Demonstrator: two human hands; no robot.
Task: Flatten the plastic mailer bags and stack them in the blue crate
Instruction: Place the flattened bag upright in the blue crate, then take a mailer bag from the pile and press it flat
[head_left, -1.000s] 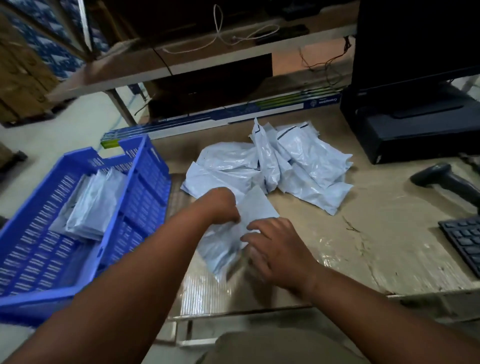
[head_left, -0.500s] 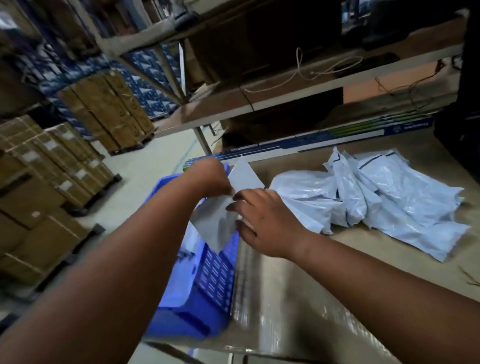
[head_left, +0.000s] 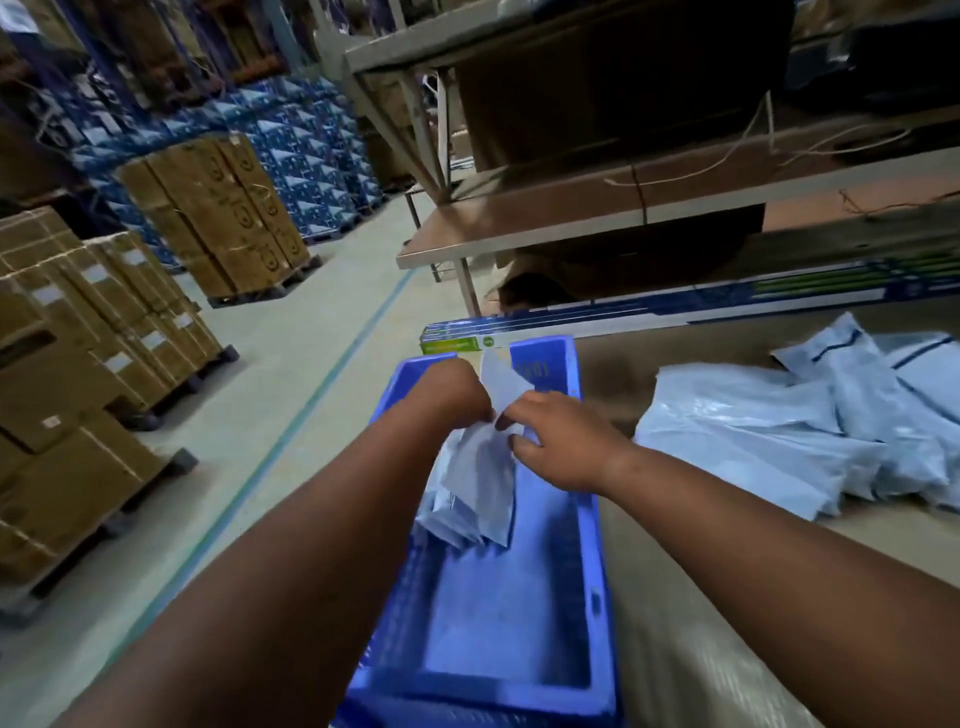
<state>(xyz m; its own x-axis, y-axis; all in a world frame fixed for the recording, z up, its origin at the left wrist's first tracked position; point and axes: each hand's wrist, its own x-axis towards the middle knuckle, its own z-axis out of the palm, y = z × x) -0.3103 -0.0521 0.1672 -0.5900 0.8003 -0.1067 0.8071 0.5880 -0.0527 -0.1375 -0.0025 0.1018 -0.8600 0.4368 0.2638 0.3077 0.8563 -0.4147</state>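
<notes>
The fingers (head_left: 511, 418) of the right hand (head_left: 563, 441) are curled and pinch the near edge of a pale grey flat plastic mailer bag (head_left: 485, 467), while the left hand (head_left: 457, 389) is closed round the same bag's left edge, its fingertips hidden behind the knuckles. The bag is held between both hands above the far half of the blue slatted plastic crate (head_left: 592, 545), one white corner sticking up past the hands and the rest hanging down into the crate. Just below it lies a small stack of flattened grey mailers (head_left: 457, 525), tilted against the left inner side of the crate; the crate's near floor shows pale blue and is blurred. Both bare forearms reach in from the near edge. The crate stands at the left end of the brown tabletop (head_left: 701, 623). To the right, well apart from the hands, a loose heap of crumpled light grey mailer bags (head_left: 789, 431) lies on the tabletop. Behind it a long blue and white carton (head_left: 675, 312) lies along the far edge, under metal shelving (head_left: 571, 208). On the left, across the floor, stand pallets of brown cardboard boxes (head_left: 78, 364)
</notes>
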